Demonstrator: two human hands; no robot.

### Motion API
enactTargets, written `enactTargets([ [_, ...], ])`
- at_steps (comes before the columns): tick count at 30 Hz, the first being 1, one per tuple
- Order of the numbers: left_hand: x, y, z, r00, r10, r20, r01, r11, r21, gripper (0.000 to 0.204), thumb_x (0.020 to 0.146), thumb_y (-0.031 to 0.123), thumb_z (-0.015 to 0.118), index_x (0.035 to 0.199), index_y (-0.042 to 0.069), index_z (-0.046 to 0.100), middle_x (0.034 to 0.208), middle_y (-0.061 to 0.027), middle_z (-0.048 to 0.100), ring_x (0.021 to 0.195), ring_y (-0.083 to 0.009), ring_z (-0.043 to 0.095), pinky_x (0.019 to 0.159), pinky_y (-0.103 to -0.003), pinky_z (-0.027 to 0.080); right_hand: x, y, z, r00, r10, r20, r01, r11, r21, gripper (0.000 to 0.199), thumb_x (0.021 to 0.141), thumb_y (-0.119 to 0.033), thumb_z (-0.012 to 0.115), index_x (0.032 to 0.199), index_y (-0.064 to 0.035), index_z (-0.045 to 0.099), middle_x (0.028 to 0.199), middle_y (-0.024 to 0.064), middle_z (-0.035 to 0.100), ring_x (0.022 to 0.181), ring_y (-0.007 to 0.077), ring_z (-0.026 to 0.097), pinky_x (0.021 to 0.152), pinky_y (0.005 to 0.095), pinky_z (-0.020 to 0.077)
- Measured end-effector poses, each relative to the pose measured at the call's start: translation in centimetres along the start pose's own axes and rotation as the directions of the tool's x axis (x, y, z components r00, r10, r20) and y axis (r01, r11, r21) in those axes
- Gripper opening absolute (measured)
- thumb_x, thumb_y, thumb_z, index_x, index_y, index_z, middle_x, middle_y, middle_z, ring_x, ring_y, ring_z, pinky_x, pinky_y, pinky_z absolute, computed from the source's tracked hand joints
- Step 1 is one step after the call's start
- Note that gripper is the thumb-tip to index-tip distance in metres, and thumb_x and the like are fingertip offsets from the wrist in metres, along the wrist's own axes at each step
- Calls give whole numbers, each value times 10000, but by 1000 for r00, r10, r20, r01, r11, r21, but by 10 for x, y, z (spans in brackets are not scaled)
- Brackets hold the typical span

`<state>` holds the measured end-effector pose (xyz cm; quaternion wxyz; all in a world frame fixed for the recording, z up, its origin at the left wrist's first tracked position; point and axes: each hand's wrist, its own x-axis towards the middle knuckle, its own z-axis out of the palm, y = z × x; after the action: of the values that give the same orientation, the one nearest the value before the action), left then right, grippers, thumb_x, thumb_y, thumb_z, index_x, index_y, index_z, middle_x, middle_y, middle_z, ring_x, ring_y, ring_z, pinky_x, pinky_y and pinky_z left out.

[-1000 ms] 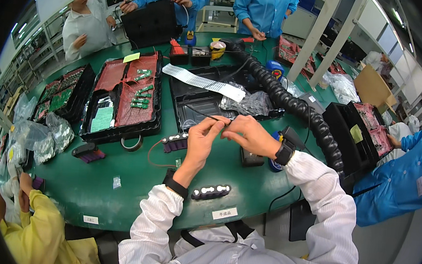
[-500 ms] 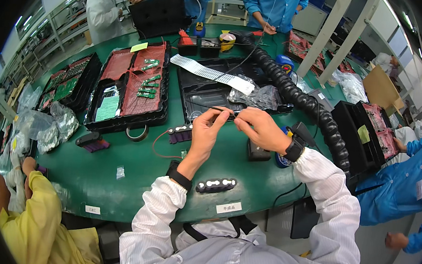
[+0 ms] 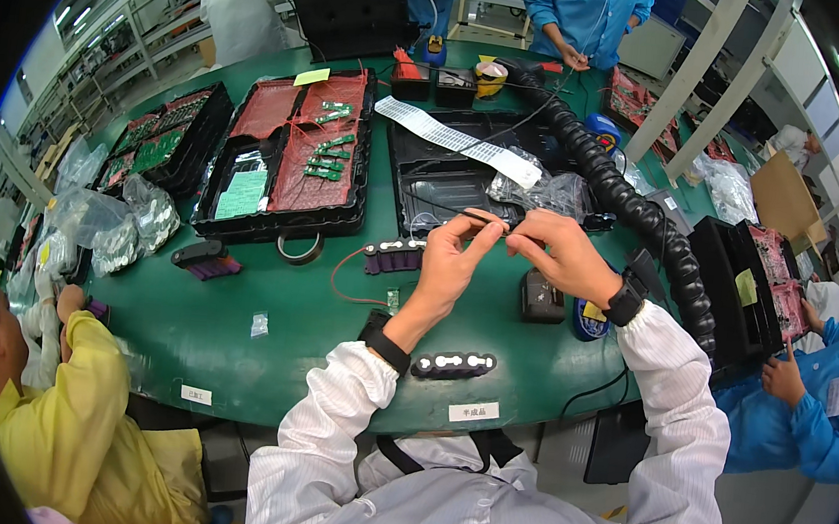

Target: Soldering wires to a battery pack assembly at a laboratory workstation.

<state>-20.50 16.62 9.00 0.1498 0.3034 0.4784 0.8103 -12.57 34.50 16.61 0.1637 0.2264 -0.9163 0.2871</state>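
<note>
Near the centre of the frame, a person's left hand (image 3: 460, 259) pinches a thin black cable (image 3: 437, 204) between thumb and finger. The right hand (image 3: 567, 258) meets it, fingertips drawn together; whether they grip the cable cannot be told. Below, on the green bench (image 3: 333, 339), lie two purple-and-black battery packs: one (image 3: 395, 257) just left of the left hand, another (image 3: 453, 365) at lower centre.
</note>
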Motion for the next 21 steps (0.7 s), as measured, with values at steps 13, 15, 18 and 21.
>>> enactTargets([
  [13, -1, -2, 10, 998, -14, -56, 8, 994, -108, 165, 1035, 157, 666, 1089, 8, 714, 1024, -20, 718, 951, -86, 647, 874, -247, 495, -1, -2, 0, 994, 59, -89, -64, 997, -52, 198, 999, -184, 631, 884, -47, 716, 818, 116, 689, 753, 307, 645, 713, 415, 501],
  [15, -1, -1, 12, 998, -3, -69, -4, 995, -103, 166, 1031, 158, 673, 1091, 9, 715, 1014, -19, 721, 940, -88, 650, 872, -247, 495, 0, -5, 1, 995, 49, -90, -55, 997, -61, 181, 1002, -159, 628, 909, -35, 719, 817, 116, 694, 757, 303, 650, 711, 407, 504],
  [18, -1, 2, 12, 1000, 24, -18, -26, 993, -111, 173, 1027, 162, 680, 1100, 10, 719, 1017, -25, 723, 936, -92, 651, 872, -251, 496, -2, -10, 0, 994, 66, -92, -71, 996, -52, 189, 1020, -165, 596, 945, -34, 709, 828, 130, 695, 785, 322, 664, 721, 418, 511],
  [21, -1, 5, 10, 999, -8, -37, 6, 998, -70, 178, 1030, 168, 676, 1095, 8, 719, 1032, -28, 722, 961, -94, 647, 884, -257, 494, -10, -16, -6, 986, 155, -60, -158, 986, -48, 213, 1041, -195, 553, 968, -49, 690, 842, 148, 690, 816, 353, 675, 731, 438, 517],
])
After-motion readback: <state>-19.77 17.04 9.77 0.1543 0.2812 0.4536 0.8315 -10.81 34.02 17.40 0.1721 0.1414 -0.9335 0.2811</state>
